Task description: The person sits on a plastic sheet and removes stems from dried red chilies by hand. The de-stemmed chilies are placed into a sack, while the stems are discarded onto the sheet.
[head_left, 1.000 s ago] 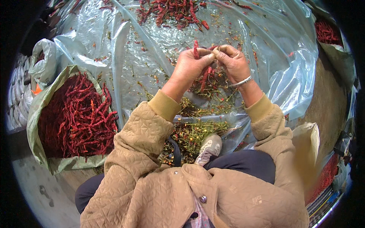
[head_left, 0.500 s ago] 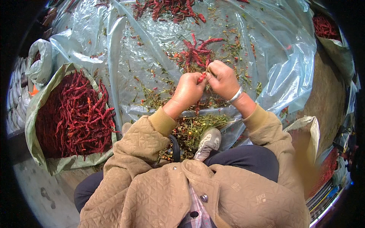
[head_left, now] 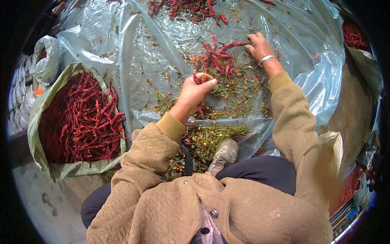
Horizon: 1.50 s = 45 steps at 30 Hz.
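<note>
My left hand (head_left: pixel 195 91) is closed around dried red chilies (head_left: pixel 203 77), with tips poking out above and below its fingers. Up and to the right, my right hand (head_left: pixel 258 49) has bent fingers apart at the end of a small pile of red chilies (head_left: pixel 215 55); whether a fingertip touches one is unclear. Green stems and bits (head_left: pixel 213 142) lie scattered under both hands and heaped by my shoe (head_left: pixel 223 156), on a clear plastic sheet (head_left: pixel 150 69).
An open sack of red chilies (head_left: pixel 85 122) stands at the left, with a white bag (head_left: pixel 42 67) behind it. More chilies lie at the far side (head_left: pixel 191 10). Further sacks sit at the upper right (head_left: pixel 359 55) and lower right (head_left: pixel 335 148).
My hands, together earlier, are now apart. My right hand has moved up and right to the chili pile; my left hand still grips chilies, a little lower than a second ago.
</note>
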Tool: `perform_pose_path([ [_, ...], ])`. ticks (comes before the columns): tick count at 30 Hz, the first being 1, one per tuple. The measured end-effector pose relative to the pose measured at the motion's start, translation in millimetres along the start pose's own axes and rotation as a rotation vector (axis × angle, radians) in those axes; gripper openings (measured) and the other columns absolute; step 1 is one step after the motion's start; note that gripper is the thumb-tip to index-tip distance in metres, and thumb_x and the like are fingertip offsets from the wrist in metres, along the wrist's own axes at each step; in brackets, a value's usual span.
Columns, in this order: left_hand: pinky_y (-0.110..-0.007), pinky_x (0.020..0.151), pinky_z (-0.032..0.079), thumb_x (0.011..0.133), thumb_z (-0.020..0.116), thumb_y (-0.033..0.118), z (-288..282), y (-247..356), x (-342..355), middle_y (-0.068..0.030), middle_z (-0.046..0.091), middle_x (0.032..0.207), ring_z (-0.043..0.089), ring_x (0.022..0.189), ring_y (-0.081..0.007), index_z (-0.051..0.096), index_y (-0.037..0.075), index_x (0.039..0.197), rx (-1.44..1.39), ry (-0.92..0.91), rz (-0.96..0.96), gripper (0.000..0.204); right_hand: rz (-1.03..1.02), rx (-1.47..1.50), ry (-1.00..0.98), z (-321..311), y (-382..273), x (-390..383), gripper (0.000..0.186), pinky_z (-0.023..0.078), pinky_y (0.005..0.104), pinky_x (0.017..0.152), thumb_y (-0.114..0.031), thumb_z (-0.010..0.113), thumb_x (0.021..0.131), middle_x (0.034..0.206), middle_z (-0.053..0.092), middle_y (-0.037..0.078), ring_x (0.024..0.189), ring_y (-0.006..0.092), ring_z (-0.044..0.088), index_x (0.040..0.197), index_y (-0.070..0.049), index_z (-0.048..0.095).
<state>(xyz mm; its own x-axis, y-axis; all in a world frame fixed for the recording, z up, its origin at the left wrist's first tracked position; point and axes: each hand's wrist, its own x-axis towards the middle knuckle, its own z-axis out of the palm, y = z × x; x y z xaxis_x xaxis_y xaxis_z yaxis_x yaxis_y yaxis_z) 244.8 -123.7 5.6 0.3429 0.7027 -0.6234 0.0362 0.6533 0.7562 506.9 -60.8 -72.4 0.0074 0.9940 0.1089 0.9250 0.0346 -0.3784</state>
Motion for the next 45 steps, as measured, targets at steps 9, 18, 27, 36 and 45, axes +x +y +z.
perform_pose_path([
  [9, -0.018, 0.04, 0.027, 0.08, 0.061, 0.016, 18.8, 0.6, 27.5, 0.0076, 0.047, 0.061, 0.035, 0.046, -0.0012, 0.059, 0.004, 0.095, -0.132, 0.072, 0.109, 0.019, 0.077, 0.586, -0.197, -35.2, -59.0, -34.0, 0.016, 0.044, 0.0322, 0.058, -0.017, 0.06, 0.076, 0.07, 0.058, 0.013, 0.063, 0.0218, 0.057, 0.076, -0.002, 0.057],
  [18, -0.019, 0.043, 0.029, 0.085, 0.053, 0.014, 26.6, -4.4, 22.9, 0.003, 0.046, 0.061, 0.035, 0.046, -0.0046, 0.054, 0.004, 0.083, -0.466, -0.164, 0.023, 0.011, 0.135, 1.015, -0.439, -53.2, -103.2, -71.1, 0.016, 0.043, 0.0303, 0.055, -0.014, 0.057, 0.08, 0.073, 0.059, 0.007, 0.057, 0.0158, 0.051, 0.08, 0.001, 0.051],
  [27, -0.023, 0.044, 0.034, 0.079, 0.045, 0.0, -55.0, -10.1, 26.7, -0.0082, 0.052, 0.074, 0.041, 0.048, -0.0094, 0.046, 0.003, 0.089, -0.777, -0.23, -0.031, 0.011, -0.181, 0.514, -0.568, -5.4, -77.4, -22.4, 0.031, 0.042, 0.0385, 0.054, -0.031, 0.062, 0.072, 0.063, 0.055, 0.018, 0.054, 0.0305, 0.052, 0.062, -0.002, 0.059],
  [36, -0.024, 0.041, 0.032, 0.082, 0.052, 0.01, -53.1, -5.4, 22.1, -0.0037, 0.047, 0.061, 0.039, 0.045, -0.011, 0.045, 0.009, 0.082, -0.579, 0.001, 0.023, 0.007, -0.017, 0.119, -0.268, 23.6, -84.0, 55.9, 0.025, 0.047, 0.0401, 0.064, -0.028, 0.06, 0.069, 0.072, 0.059, 0.018, 0.071, 0.0332, 0.059, 0.072, -0.003, 0.063],
  [45, -0.021, 0.037, 0.025, 0.085, 0.053, 0.021, -52.4, -10.9, 24.0, 0.0049, 0.036, 0.051, 0.03, 0.039, -0.0059, 0.048, 0.01, 0.071, -0.511, 0.032, 0.042, 0.019, 0.005, 0.743, -0.413, -8.4, -139.7, -30.7, 0.019, 0.046, 0.0341, 0.057, -0.019, 0.061, 0.073, 0.069, 0.06, 0.016, 0.062, 0.0288, 0.059, 0.075, 0.0, 0.059],
])
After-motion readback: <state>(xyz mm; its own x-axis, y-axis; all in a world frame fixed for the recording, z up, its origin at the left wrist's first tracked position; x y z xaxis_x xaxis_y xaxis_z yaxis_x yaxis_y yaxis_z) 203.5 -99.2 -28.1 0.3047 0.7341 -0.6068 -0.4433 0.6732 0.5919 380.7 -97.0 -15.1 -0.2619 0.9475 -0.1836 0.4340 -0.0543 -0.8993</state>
